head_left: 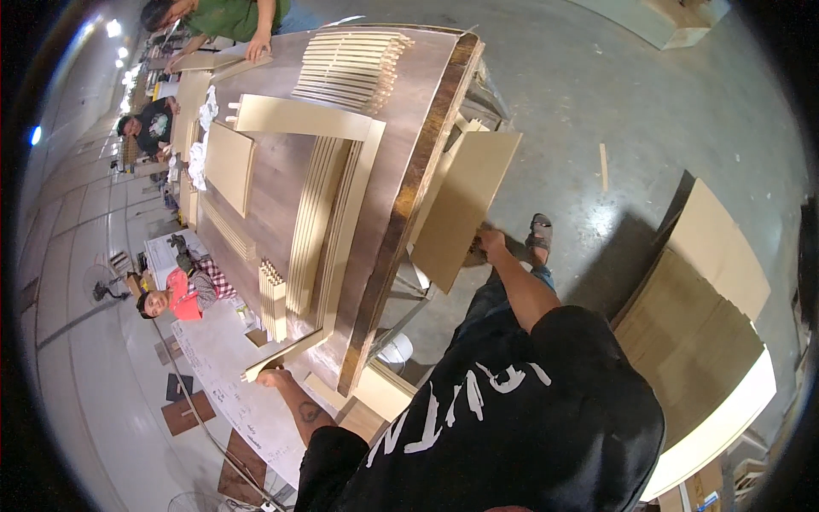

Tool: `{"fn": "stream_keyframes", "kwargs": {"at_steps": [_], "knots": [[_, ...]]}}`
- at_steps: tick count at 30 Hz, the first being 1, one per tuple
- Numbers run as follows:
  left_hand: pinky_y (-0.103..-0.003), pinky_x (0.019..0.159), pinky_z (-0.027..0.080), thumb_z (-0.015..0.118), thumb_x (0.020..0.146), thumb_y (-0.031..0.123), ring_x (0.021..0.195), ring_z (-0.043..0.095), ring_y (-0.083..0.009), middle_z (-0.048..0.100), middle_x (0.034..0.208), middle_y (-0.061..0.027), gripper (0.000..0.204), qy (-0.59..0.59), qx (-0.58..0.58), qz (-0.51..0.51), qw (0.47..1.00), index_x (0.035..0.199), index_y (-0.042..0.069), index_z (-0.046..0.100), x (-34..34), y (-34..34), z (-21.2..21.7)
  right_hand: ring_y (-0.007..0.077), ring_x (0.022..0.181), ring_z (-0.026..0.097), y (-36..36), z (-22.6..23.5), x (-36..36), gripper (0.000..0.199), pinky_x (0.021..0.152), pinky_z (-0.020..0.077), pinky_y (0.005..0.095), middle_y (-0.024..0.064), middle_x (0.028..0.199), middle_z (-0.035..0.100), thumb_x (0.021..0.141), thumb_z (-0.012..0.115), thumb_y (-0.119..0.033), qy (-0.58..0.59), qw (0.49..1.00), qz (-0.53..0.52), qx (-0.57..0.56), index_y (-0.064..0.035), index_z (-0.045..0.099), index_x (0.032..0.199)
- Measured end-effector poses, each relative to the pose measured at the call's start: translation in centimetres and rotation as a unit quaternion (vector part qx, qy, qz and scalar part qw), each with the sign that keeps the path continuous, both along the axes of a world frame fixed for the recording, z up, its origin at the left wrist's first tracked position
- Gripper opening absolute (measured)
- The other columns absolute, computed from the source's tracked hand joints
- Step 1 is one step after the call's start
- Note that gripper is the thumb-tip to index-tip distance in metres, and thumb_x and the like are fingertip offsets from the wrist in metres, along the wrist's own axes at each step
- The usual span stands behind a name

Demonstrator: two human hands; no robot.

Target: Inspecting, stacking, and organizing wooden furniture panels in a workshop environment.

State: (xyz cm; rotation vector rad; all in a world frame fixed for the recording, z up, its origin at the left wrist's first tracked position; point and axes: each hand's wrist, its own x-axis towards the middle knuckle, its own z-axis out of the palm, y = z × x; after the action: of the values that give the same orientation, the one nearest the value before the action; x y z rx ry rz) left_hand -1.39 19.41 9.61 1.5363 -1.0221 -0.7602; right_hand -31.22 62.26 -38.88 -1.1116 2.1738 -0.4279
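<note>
My left hand (272, 376) is closed on the near end piece of a pale wooden frame (351, 213). This three-sided frame lies on the big brown-topped table (281, 183), its long rail along the table's edge side. Out to the right, my right hand (490, 242) grips the edge of a flat tan panel (467, 207), which is held tilted beside the table; the fingertips are partly hidden. Within the frame's outline lie long pale slats (317, 222) side by side. A bundle of shorter slats (272, 300) sits near my left hand.
More slats with pegged ends (350, 68) are stacked at the table's far end, and a loose panel (229, 168) lies on it. A co-worker in green (226, 19) handles boards there. Large cardboard sheets (691, 316) stand at my right. A white bucket (395, 348) is under the table.
</note>
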Motion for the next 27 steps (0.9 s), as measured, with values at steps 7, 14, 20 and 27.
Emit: {"fn": "stream_keyframes", "kwargs": {"at_steps": [7, 14, 20, 27], "knots": [[-0.044, 0.078, 0.046, 0.027, 0.088, 0.04, 0.097, 0.057, -0.0299, 0.059, 0.114, -0.0128, 0.056, 0.011, -0.017, -0.032, 0.999, 0.119, 0.005, 0.057, 1.2, -2.3, -1.9, 0.0265, 0.08, 0.062, 8.9, -11.1, 1.9, 0.007, 0.061, 0.0481, 0.04, 0.0022, 0.088, 0.065, 0.071, 0.068, -0.027, 0.172, 0.971, 0.04, -0.164, -0.0222, 0.068, 0.076], [-0.037, 0.07, 0.05, 0.033, 0.087, 0.038, 0.089, 0.059, -0.0271, 0.061, 0.109, -0.0135, 0.051, 0.053, -0.045, 0.066, 0.995, 0.108, 0.0, 0.06, -1.0, -0.8, -2.5, 0.0282, 0.067, 0.064, 28.5, -5.6, -2.0, 0.02, 0.064, 0.0508, 0.0411, 0.0125, 0.071, 0.066, 0.07, 0.067, -0.028, 0.038, 0.984, -0.167, 0.046, -0.0083, 0.066, 0.068], [-0.034, 0.081, 0.051, 0.037, 0.087, 0.032, 0.094, 0.061, -0.0268, 0.061, 0.11, -0.0167, 0.046, 0.114, -0.122, 0.022, 0.986, 0.11, -0.001, 0.06, 2.3, -4.5, -3.6, 0.0233, 0.071, 0.067, 31.7, -7.1, -0.3, 0.021, 0.068, 0.0536, 0.0363, 0.0076, 0.078, 0.069, 0.074, 0.068, -0.031, -0.236, 0.828, -0.508, 0.012, -0.0103, 0.069, 0.069], [-0.037, 0.082, 0.053, 0.04, 0.088, 0.032, 0.093, 0.062, -0.0272, 0.062, 0.107, -0.0171, 0.045, 0.067, -0.151, -0.143, 0.976, 0.11, -0.001, 0.061, 0.5, -2.0, -1.2, 0.0218, 0.063, 0.066, 24.6, -1.4, 0.7, 0.021, 0.049, 0.0512, 0.0297, 0.0156, 0.081, 0.067, 0.086, 0.053, -0.016, -0.504, 0.646, -0.541, -0.188, -0.0013, 0.059, 0.099]]}}
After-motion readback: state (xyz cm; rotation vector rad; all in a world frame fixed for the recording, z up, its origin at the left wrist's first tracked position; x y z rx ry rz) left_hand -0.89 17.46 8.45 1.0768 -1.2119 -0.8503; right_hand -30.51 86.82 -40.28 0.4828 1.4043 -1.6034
